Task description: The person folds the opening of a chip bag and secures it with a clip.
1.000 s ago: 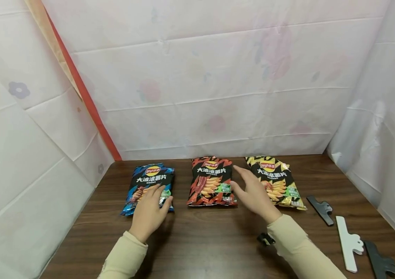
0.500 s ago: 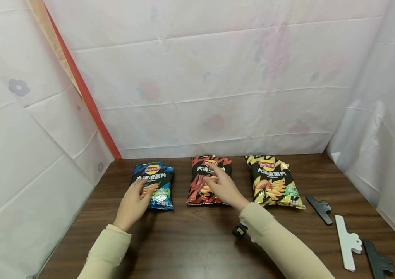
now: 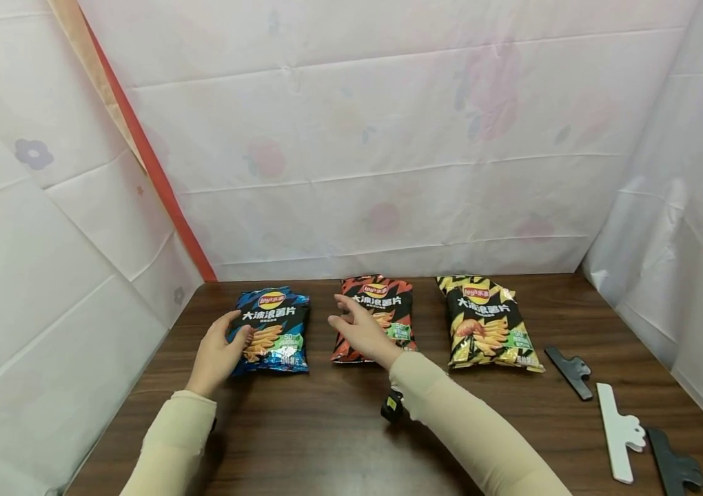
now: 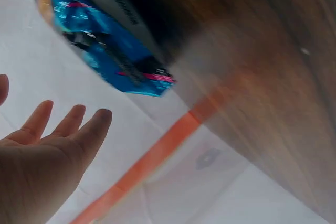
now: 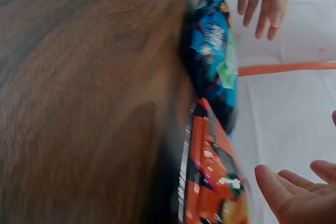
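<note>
A blue chip bag [image 3: 273, 331] lies face up at the left of the table. My left hand [image 3: 214, 355] is at its left edge, fingers spread and holding nothing; in the left wrist view the fingers [image 4: 94, 129] stand apart from the bag [image 4: 100, 40]. The red chip bag [image 3: 398, 310] lies in the middle, partly hidden behind my right hand [image 3: 364, 332]. That hand hovers over the red bag with its fingers extended toward the blue one. In the right wrist view the fingers [image 5: 275, 187] are apart from the red bag [image 5: 210, 166].
To the right lies a yellow chip bag [image 3: 489, 324]. Near the table's right edge are a small black clip [image 3: 570, 372], a white clip [image 3: 618, 434] and a larger dark clip [image 3: 670, 461]. Pale fabric walls [image 3: 389, 172] enclose the back and sides of the wooden table [image 3: 327, 427].
Both hands have moved left. The left hand has gone from over the blue bag to its left edge, and the right hand from beside the yellow bag to over the red one.
</note>
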The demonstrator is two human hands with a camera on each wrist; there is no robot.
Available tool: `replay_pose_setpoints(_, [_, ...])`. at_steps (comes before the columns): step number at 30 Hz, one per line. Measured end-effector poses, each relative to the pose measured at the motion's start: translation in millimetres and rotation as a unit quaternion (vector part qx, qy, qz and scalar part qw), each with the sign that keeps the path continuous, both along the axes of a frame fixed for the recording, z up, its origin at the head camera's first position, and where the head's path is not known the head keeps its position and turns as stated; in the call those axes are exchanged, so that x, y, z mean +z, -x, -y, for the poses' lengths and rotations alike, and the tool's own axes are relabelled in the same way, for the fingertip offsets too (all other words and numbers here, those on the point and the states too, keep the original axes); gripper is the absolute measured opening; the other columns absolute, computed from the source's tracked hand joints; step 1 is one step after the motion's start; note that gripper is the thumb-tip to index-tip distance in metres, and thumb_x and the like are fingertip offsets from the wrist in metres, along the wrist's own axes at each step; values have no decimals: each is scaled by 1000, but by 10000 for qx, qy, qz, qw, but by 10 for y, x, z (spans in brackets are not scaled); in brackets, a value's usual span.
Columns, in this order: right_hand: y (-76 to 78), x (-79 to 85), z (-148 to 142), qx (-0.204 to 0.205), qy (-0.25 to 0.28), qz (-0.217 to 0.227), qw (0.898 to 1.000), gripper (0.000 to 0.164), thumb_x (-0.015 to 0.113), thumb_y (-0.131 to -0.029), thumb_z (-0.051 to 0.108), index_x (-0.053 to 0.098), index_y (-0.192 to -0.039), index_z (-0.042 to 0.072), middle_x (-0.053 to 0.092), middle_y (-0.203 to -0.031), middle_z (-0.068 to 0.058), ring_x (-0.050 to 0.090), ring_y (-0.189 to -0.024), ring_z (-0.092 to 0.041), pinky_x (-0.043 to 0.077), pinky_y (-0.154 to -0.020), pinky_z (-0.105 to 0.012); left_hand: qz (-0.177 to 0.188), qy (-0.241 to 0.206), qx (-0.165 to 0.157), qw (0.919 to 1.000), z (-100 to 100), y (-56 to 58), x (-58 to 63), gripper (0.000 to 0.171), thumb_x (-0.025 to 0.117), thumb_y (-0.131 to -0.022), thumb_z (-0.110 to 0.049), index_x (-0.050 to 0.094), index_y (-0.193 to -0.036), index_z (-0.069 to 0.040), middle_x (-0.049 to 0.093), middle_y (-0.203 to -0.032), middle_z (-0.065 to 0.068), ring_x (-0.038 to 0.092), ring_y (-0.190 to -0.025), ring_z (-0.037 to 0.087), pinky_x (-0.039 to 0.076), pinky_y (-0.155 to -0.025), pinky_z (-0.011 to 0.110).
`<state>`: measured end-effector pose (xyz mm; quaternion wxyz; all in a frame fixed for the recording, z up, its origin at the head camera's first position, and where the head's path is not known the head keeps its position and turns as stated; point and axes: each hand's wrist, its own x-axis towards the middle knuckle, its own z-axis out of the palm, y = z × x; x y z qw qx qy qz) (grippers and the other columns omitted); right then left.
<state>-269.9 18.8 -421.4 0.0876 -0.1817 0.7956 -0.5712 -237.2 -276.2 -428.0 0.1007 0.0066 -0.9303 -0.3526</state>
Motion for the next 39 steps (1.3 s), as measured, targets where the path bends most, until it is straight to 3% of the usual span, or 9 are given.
replay_pose_setpoints(10, [43, -154, 295, -155, 83, 313, 9994, 56, 53, -102, 33, 35, -152, 17, 40, -151, -19, 49, -133, -35, 45, -103, -51, 518, 79, 378, 9979, 175, 100, -38, 66, 45, -103, -39, 27, -152, 2, 30, -154, 30, 29, -141, 50, 26, -111, 64])
replay_pose_setpoints(15, [65, -172, 416, -307, 24, 393, 9988, 58, 55, -101, 34, 37, -151, 14, 43, -150, -20, 45, -135, -37, 43, -104, -53, 1051, 102, 375, 9937, 204, 178, -53, 72, 43, -103, -43, 22, -152, 5, 27, -153, 33, 28, -140, 51, 25, -112, 64])
replay_pose_setpoints(22, [78, -169, 557, -387, -1, 796, 9961, 59, 53, -101, 36, 35, -152, 12, 43, -150, -17, 44, -136, -36, 41, -106, -53, 1385, -49, 479, 9892, 223, 258, -77, 76, 41, -103, -46, 20, -152, 7, 28, -151, 36, 29, -138, 52, 27, -111, 64])
replay_pose_setpoints(30, [103, -240, 694, -396, 605, 1387, 9877, 59, 53, -102, 29, 35, -151, 4, 45, -148, -19, 52, -130, -34, 49, -101, -45, 1673, -325, 457, 9843, 243, 310, -119, 79, 39, -103, -47, 19, -150, 12, 26, -151, 37, 28, -139, 52, 24, -113, 62])
replay_pose_setpoints(39, [104, -313, 827, -512, 1097, 1923, 9739, 56, 53, -102, 23, 36, -150, 1, 44, -149, -19, 47, -135, -35, 47, -103, -47, 1734, -441, 384, 9831, 234, 387, -220, 83, 40, -102, -51, 20, -149, 14, 30, -148, 39, 34, -135, 51, 28, -112, 61])
